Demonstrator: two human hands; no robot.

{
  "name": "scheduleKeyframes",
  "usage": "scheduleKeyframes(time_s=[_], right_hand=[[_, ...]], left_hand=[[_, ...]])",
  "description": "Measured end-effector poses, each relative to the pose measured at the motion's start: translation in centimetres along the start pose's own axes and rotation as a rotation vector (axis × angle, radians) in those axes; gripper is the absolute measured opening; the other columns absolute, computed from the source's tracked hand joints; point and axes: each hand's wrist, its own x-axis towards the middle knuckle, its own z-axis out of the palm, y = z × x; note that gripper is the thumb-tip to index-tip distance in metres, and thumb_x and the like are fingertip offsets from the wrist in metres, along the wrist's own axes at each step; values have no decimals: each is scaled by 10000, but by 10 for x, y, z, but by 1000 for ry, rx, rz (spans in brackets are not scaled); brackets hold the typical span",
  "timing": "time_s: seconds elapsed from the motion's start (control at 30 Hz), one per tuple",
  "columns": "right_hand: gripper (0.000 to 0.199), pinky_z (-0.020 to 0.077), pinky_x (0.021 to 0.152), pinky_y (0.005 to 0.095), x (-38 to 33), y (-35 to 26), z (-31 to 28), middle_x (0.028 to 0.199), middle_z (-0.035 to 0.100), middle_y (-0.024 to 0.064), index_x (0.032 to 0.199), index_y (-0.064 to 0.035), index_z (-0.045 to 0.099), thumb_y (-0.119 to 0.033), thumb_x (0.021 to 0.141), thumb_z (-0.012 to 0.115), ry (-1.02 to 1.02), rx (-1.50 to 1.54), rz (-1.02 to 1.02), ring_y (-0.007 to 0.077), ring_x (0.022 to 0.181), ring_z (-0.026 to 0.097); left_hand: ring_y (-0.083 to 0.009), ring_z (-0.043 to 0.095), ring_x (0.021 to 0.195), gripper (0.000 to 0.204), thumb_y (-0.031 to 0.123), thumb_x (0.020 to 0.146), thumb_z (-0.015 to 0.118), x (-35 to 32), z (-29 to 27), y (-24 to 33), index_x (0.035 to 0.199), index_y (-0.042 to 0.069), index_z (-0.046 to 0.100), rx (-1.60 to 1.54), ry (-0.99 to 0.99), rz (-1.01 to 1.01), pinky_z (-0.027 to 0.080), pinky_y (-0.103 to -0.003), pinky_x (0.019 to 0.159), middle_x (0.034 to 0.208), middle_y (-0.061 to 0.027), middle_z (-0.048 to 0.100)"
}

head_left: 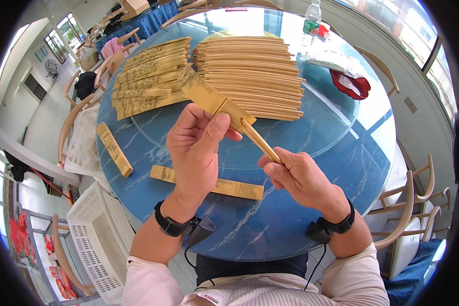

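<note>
Left hand [196, 148] is pinching a gold-paper sleeve [205, 96], right hand [306, 181] wooden sticks [261, 142]. Round blue table [364, 158] is baring its right edge.

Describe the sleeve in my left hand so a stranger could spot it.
Find the round blue table, then your left hand above it. Pinched there is a long gold sleeve. Unlike the sleeves lying flat, it is held up, with wooden sticks at its near end.
</note>
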Motion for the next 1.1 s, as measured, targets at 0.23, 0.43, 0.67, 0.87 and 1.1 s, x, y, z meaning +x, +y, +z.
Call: scheduleKeyframes(time_s=[0.23,0.43,0.67,0.87,1.1], right_hand=[[463,446,540,285,-4,-17,-9,719,608,6,1124,22,682,-408,1147,510,-200,299,218,89,579,534],[570,377,470,237,-6,-9,-12,704,576,2,1182,61,677,-483,1129,515,-235,493,204,59,524,486],[274,354,450,221,6,-16,6,713,564,2,1199,39,634,-115,980,696,-26,547,382,48,533,470],[373,313,382,228,0,-2,20,684,553,31,1227,59,590,-113,921,717,101,543,307,69,432,427],[378,304,370,215,-3,7,33,703,583,35,1128,1,576,-202,931,826,-107,626,356,62,411,427]], left_hand=[[-140,718,858,127,127,1064,694,1,10,7,1074,5,663,-50,-48,-67,599,-304,781,984,-86,764],[-91,665,802,137,130,1042,731,-2,10,-4,1037,4,676,146,-184,-166,550,-265,721,934,-58,753],[-161,638,728,164,96,934,759,-15,13,4,1015,-31,695,391,-368,-283,521,-348,671,808,-121,693],[-134,614,711,300,291,1014,758,-3,25,-37,1078,41,605,-108,-197,-108,536,-302,695,762,-31,649],[-69,478,594,426,513,1115,548,-26,29,-37,987,108,547,-585,-114,-449,416,-227,529,694,43,495]])
